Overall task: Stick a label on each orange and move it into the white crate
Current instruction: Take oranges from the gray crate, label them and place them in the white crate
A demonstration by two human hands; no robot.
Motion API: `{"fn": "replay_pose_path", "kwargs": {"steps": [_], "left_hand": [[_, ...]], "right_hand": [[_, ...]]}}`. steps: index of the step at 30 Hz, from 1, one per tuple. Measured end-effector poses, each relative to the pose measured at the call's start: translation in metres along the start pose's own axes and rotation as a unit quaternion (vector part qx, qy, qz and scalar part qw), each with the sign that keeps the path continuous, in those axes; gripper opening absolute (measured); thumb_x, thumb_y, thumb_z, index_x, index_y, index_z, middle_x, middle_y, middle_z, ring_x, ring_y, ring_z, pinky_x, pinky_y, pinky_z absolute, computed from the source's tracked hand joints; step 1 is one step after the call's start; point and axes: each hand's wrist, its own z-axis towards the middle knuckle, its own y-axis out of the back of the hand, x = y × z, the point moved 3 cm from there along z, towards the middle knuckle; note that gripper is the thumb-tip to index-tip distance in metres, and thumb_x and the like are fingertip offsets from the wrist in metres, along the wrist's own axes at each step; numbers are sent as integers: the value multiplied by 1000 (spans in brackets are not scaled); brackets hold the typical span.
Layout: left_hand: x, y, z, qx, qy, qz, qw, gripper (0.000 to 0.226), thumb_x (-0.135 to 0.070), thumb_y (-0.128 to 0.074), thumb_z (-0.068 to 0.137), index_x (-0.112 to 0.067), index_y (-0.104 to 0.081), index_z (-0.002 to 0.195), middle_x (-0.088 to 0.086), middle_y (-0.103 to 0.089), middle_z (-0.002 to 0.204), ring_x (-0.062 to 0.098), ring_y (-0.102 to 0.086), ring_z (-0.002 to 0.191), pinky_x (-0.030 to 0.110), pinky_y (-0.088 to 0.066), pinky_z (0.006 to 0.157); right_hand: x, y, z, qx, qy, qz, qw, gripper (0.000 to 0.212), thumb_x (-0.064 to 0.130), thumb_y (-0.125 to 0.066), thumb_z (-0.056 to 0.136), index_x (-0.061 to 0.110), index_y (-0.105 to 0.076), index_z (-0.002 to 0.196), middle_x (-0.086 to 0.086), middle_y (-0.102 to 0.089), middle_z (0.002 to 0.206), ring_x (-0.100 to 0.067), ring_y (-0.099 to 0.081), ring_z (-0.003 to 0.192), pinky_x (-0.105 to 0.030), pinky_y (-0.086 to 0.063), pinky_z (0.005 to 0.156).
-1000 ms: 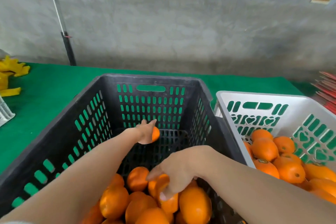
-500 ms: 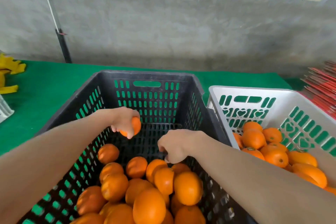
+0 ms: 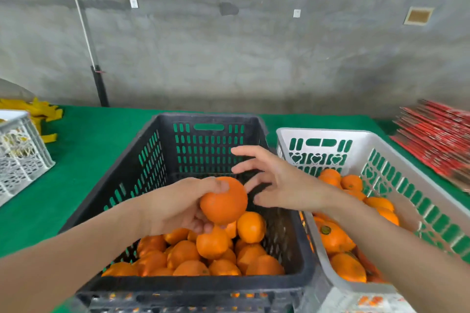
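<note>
Just changed: the left hand (image 3: 178, 207) has raised one orange (image 3: 225, 199) clear of the heap. Half a second ago it gripped that fruit low down inside the black crate (image 3: 142, 160).
Left hand: curled round the orange, thumb over the top and fingers underneath, holding it above the loose oranges (image 3: 211, 244) in the near end of the black crate.
Right hand: half a second ago it was curled low by the heap. Now the right hand (image 3: 279, 183) is lifted, its fingers straight and spread, holding nothing, just beside the orange's right side. Whether a fingertip touches the fruit cannot be told.
Label: none visible on the held orange or on the right hand.
White crate: the white crate (image 3: 330, 134) stands just right of the black one, partly filled with oranges.
Meaning for the task: this orange looks picked and ready for labelling. It is not yet in the white crate.
</note>
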Motion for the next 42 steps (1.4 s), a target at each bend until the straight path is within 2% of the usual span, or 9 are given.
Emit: {"fn": "replay_pose_path", "kwargs": {"steps": [7, 11, 16, 21, 24, 30, 33, 36, 42], "left_hand": [[-8, -68, -14, -58, -28, 132, 989, 88, -77, -46, 63, 4, -67, 91, 11, -64, 59, 15, -53, 41, 19, -39, 39], [-6, -94, -35, -86, -88, 36, 992, 82, -71, -33, 71, 0, -69, 88, 16, -64, 64, 22, -55, 45, 23, -41, 39], [16, -146, -57, -108, -216, 33, 970, 32, -30, -57, 84, -10, -61, 109, 8, -67, 103, 19, -68, 89, 34, -58, 78], [36, -204, -65, -145, -246, -15, 958, 70, -41, -84, 58, -25, -53, 118, -13, -65, 114, 10, -64, 105, 22, -54, 81], [54, -223, -56, -147, -203, -44, 967, 73, -46, -84, 60, -33, -52, 124, -9, -66, 116, 13, -65, 105, 33, -56, 84], [108, -250, -38, -139, -97, -110, 979, 92, -46, -93, 34, -28, -59, 118, 1, -69, 111, 21, -67, 100, 37, -54, 87], [141, -251, -33, -191, -35, -174, 965, 83, -32, -89, 37, -24, -59, 114, 6, -65, 114, 26, -65, 102, 39, -53, 88], [168, -251, -33, -217, 4, -266, 939, 68, -18, -86, 53, -21, -58, 115, 10, -62, 117, 30, -60, 107, 41, -49, 94], [197, -250, -29, -258, 43, -357, 897, 62, -17, -75, 55, -6, -54, 112, 14, -59, 114, 28, -57, 102, 34, -48, 74]], "right_hand": [[16, -24, -77, -79, 48, -69, 993, 66, 15, -79, 74, 34, -44, 127, 17, -51, 122, -2, -54, 108, -31, -54, 84], [-6, -24, -119, -153, 28, 85, 984, 64, 13, -82, 63, 32, -47, 114, 7, -53, 117, -11, -62, 98, -34, -55, 80], [-25, -29, -163, -161, 74, 172, 969, 64, 4, -78, 63, 22, -46, 115, 7, -60, 110, -13, -62, 97, -29, -51, 75], [-36, -27, -201, -157, 79, 208, 962, 61, 10, -81, 63, 33, -54, 114, 7, -63, 115, -15, -62, 103, -25, -51, 73], [-50, -30, -218, -140, 44, 201, 969, 61, 26, -79, 62, 31, -55, 117, 7, -64, 116, -15, -61, 106, -27, -52, 76], [-97, -55, -238, -83, -12, 88, 993, 55, 31, -74, 77, 36, -50, 127, 18, -58, 119, -3, -56, 108, -24, -53, 81], [-142, -65, -239, -55, -95, 39, 993, 47, 24, -65, 86, 27, -48, 130, 10, -58, 122, -2, -58, 102, -29, -54, 84], [-190, -84, -236, 19, -177, -145, 973, 44, 21, -52, 95, 17, -44, 138, 0, -46, 141, -15, -45, 127, -30, -38, 105], [-219, -114, -221, 60, -155, -288, 943, 54, 25, -56, 89, 22, -40, 140, -3, -57, 129, -24, -43, 121, -36, -35, 104]]}}
